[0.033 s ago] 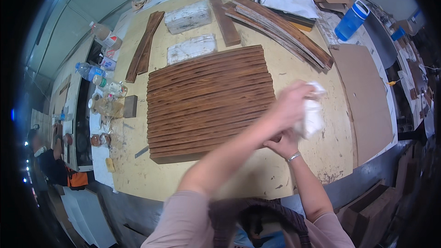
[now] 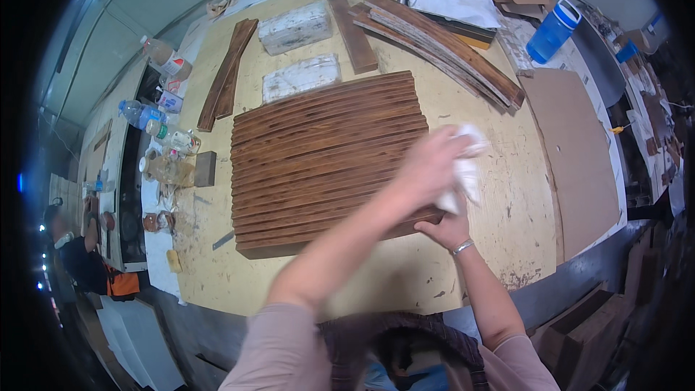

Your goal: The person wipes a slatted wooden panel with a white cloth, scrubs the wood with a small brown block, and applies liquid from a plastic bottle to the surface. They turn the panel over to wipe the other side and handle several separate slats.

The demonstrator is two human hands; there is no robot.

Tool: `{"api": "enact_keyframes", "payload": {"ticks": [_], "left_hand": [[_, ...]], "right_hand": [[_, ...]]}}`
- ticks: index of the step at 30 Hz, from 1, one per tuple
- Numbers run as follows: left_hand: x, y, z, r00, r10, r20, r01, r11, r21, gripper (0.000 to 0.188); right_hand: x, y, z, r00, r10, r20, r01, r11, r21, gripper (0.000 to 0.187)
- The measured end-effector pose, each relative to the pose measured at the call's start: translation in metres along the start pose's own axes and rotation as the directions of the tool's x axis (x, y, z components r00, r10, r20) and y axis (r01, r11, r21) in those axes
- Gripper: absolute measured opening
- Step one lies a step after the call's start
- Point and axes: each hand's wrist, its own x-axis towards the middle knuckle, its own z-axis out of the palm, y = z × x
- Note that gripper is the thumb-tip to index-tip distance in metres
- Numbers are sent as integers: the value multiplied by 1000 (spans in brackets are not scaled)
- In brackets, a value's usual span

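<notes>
A brown panel of ribbed wood (image 2: 326,166) lies on the pale worktable (image 2: 499,174). My left arm crosses over its near right part. At the panel's right edge my left hand (image 2: 428,166), slightly blurred, is closed on a crumpled white cloth (image 2: 467,170). Below it, my right hand (image 2: 447,229), with a bracelet at the wrist, grips the panel's near right corner. Its thumb rests along the front edge, and its other fingers are partly hidden by the cloth.
Beyond the panel are two white wrapped blocks (image 2: 295,27) and several brown wood strips (image 2: 441,47). Bottles and jars (image 2: 170,166) line the left side, near a small dark block (image 2: 205,169). A blue bottle (image 2: 554,32) and cardboard (image 2: 572,159) are at right. Another person (image 2: 83,261) is at far left.
My left hand and the white cloth have moved left, closer to the panel's right edge. My right hand has stayed at the corner.
</notes>
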Motion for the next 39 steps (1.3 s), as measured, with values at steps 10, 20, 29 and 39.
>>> {"api": "enact_keyframes", "payload": {"ticks": [10,20,29,39], "left_hand": [[-244,-85,-215,858,-492,-147,451,587,672,49],[-49,-42,27,939,-257,227,298,940,-167,36],[-76,-137,-221,644,-694,-323,616,720,-318,35],[49,-154,-25,955,-293,52,249,882,400,43]], "right_hand": [[0,-1,5,957,-181,-228,170,983,-69,118],[1,16,7,996,-80,-25,82,989,125,106],[129,2,-44,981,-65,-181,173,709,684,66],[269,-11,-19,992,-88,-88,124,655,746,67]]}}
